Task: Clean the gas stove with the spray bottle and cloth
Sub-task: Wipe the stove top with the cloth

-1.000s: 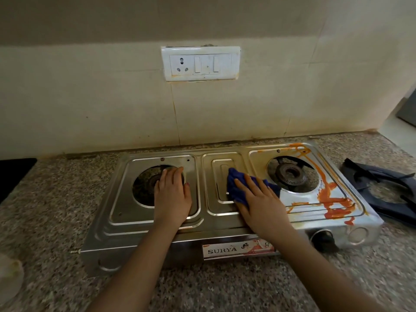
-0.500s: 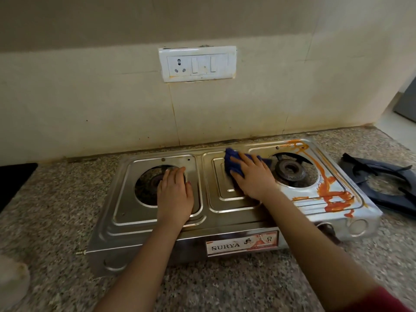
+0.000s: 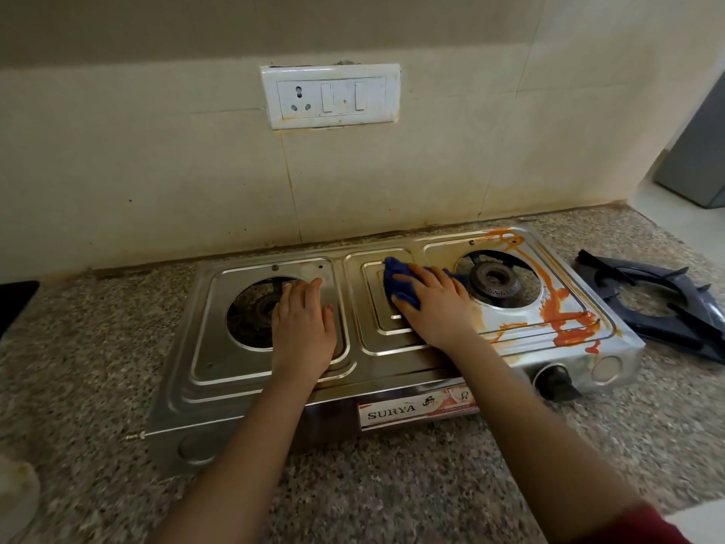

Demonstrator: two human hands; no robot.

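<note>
At the far left of the speckled counter (image 3: 78, 347) a pale blurred object (image 3: 15, 492) sits at the frame edge. I cannot tell what it is, and no spray bottle is plainly in view. The gas stove (image 3: 219, 390) stands against the wall, and its left panel around the left burner (image 3: 251, 312) looks free of sauce, so that side seems done or was never soiled. The left hand (image 3: 304, 327) lies flat on that panel with straight fingers, holding nothing and apparently steadying the stove. On the centre panel the blue cloth (image 3: 398, 284) is bunched under the right hand (image 3: 435, 308), whose spread fingers press it down rather than grip it. A faint brownish film shows near the front of this panel. Further right, beyond the right burner (image 3: 496, 280), the thick orange-red stain (image 3: 565, 323) runs from the back corner to the front edge and looks untouched, so most of the work seems to remain. The lifted pan support (image 3: 659, 304) lies on the counter beside the stove. Compared with a second ago, the left hand has kept its place, while the right hand and cloth have moved from the front seam beside the right burner up to the rear of the centre panel and now sit slightly nearer than half a second ago. The stain looks the same.
</note>
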